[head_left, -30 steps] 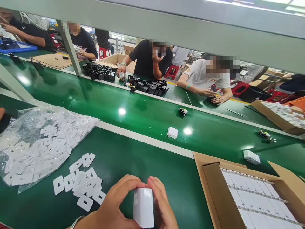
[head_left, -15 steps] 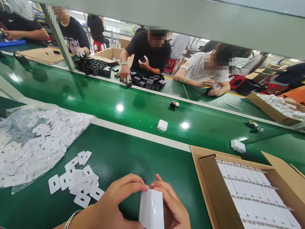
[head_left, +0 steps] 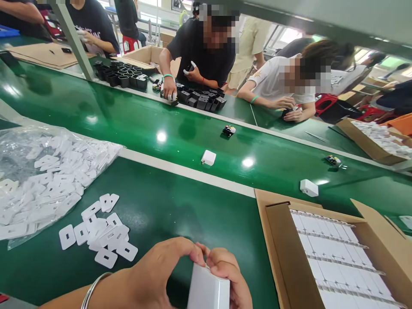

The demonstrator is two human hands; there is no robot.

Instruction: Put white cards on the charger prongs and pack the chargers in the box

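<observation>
Case (head_left: 207,287) held in both your hands over the table (head_left: 193,214), left of the carton (head_left: 278,231) by its right edge. Left hand (head_left: 154,272): fingertips pinching the case's far end, palm arched off its side; thumb contact not visible. Right hand (head_left: 236,279): curled round the right side, fingers bent onto that same end.

To do this well: even pressure from both sides, square to the end; steady the body, since the glossy shell may slip or twist.

Table: loose plates (head_left: 100,236) left of you, bag (head_left: 58,184) toward the left edge. Past the far edge, belt (head_left: 128,111) with two more white blocks (head_left: 209,158) and boards (head_left: 229,131). Across it, co-workers (head_left: 189,47) handling black shells (head_left: 201,102).
</observation>
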